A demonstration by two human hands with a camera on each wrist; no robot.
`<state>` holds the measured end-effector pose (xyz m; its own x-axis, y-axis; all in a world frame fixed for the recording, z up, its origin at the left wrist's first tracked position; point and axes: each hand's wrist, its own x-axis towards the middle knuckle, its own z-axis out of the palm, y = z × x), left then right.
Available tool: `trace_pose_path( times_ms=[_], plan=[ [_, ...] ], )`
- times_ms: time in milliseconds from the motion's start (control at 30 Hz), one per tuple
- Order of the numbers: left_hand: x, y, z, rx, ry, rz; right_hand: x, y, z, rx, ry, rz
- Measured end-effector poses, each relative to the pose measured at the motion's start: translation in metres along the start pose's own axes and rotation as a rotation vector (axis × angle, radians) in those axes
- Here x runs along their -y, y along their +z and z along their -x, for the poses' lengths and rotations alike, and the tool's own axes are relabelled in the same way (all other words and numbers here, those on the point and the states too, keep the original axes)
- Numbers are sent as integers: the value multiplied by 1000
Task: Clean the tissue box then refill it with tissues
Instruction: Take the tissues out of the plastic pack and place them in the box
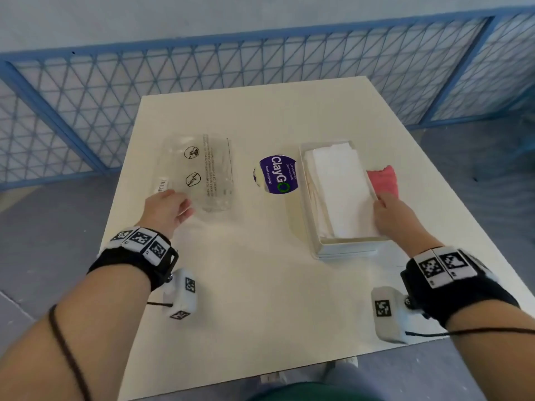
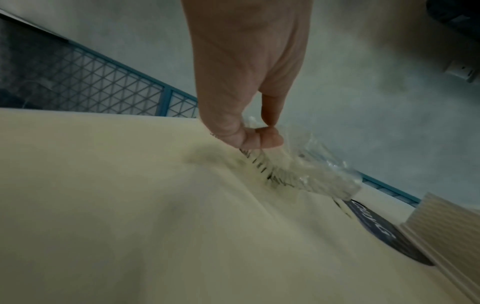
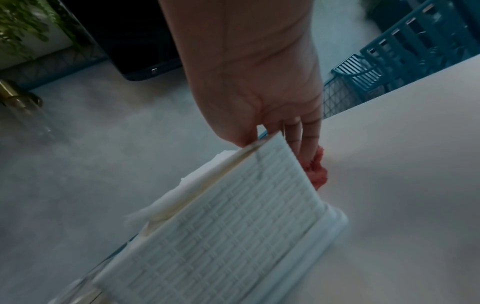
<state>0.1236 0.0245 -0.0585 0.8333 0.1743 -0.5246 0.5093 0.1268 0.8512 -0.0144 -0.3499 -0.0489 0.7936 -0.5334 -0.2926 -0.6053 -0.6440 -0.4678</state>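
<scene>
Resting on the right half of the cream table (image 1: 260,285), the white tissue box (image 1: 341,244) lies open-topped with its long axis running away from the person. A stack of white tissues (image 1: 341,186) fills it, nearly level with the rim. Box wall shows a ribbed woven pattern in the right wrist view (image 3: 233,216).

Right hand (image 1: 396,215): placed at the box's near right side. Thumb over the rim on the tissue side, fingers (image 3: 306,139) down the outer wall; the hand grips the box edge between them. Fingertips sit just beside the pink cloth (image 1: 383,179), which lies against the far right side of the box; contact with the cloth cannot be confirmed.

Left hand (image 1: 168,209): on the left half of the table, at the near edge of a clear plastic wrapper (image 1: 199,172). Left wrist view shows thumb and forefinger closed together on the wrapper's edge (image 2: 298,164), a pinch grip; the film is lifted slightly at the pinched end, the rest lying on the table. Wrapper is empty, printed with black text, two round symbols, and a barcode label.

Between wrapper and box, a round purple sticker (image 1: 278,175) reading "ClayGo" lies flat on the table, apart from the wrapper, close to the box's left wall.

Both wrists carry black bands with marker tags. Blue mesh fence (image 1: 144,82) stands behind the table.
</scene>
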Motion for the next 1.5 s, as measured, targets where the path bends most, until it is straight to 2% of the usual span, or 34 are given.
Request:
trace_pose_path(
  times_ms=[200,400,567,633,733,867,933,1000,1033,1100,1267,1367,1433,1500],
  plan=[
    [-6,44,-5,111,0,4,1,-3,8,-2,-38,-2],
    [1,46,-2,196,32,22,-3,-6,3,16,-28,55],
    [6,41,11,139,24,-250,9,-11,2,-66,-37,52],
    [-1,39,16,201,35,-350,23,-12,8,-91,-112,20],
    [-20,39,31,277,72,-381,54,-12,21,-87,-243,-6],
    [-52,38,53,173,210,-430,88,8,36,-21,-434,42],
    [-55,28,63,164,225,-597,94,25,46,51,-489,88],
    [-46,10,67,221,161,-861,94,42,55,126,-503,145],
    [-38,0,65,242,105,-957,93,48,59,156,-501,169],
    [-23,-18,66,240,32,-994,91,55,64,197,-494,189],
    [-7,-36,66,181,51,-996,88,56,53,245,-470,-6],
    [-5,-34,72,175,25,-1048,73,43,34,120,-320,-131],
    [-4,-31,81,208,-78,-1124,47,33,18,41,-186,0],
    [1,-28,89,281,-177,-1195,24,26,9,38,-15,181]
  ],
)
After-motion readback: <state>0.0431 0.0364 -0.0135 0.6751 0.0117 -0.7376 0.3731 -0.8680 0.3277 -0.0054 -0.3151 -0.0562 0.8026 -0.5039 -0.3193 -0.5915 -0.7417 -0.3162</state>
